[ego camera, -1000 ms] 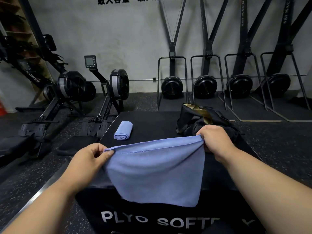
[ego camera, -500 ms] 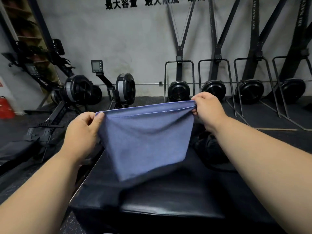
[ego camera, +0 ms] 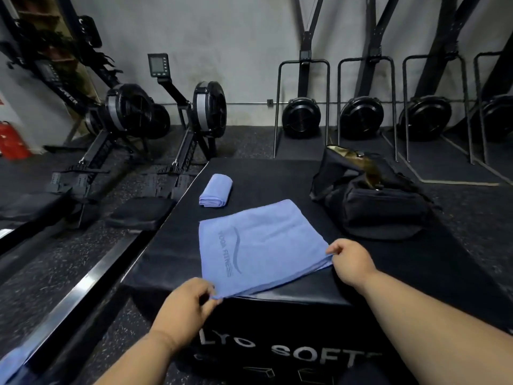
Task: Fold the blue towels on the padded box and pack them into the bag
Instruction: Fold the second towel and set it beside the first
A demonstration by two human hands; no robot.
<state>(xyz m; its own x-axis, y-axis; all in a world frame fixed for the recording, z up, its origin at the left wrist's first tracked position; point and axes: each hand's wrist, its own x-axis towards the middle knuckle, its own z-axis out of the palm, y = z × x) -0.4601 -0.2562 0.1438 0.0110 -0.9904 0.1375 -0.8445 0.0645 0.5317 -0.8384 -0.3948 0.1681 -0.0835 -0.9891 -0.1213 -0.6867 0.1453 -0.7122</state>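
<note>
Now a blue towel [ego camera: 261, 245] lies flat, folded, logo up.
Left hand [ego camera: 184, 307] and right hand [ego camera: 351, 259] each pinch a near corner.

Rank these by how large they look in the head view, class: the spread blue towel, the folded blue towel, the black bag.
1. spread blue towel, though it lies nearer the camera
2. black bag, looks close to it in size
3. folded blue towel, clearly smallest

The flat blue cloth towel [ego camera: 261, 245] looks soft and matt, like the small folded blue cloth towel [ego camera: 216, 190]. The big black padded box [ego camera: 277, 297] looks smooth, slightly shiny. The black fabric bag [ego camera: 380, 209] looks dull.
</note>
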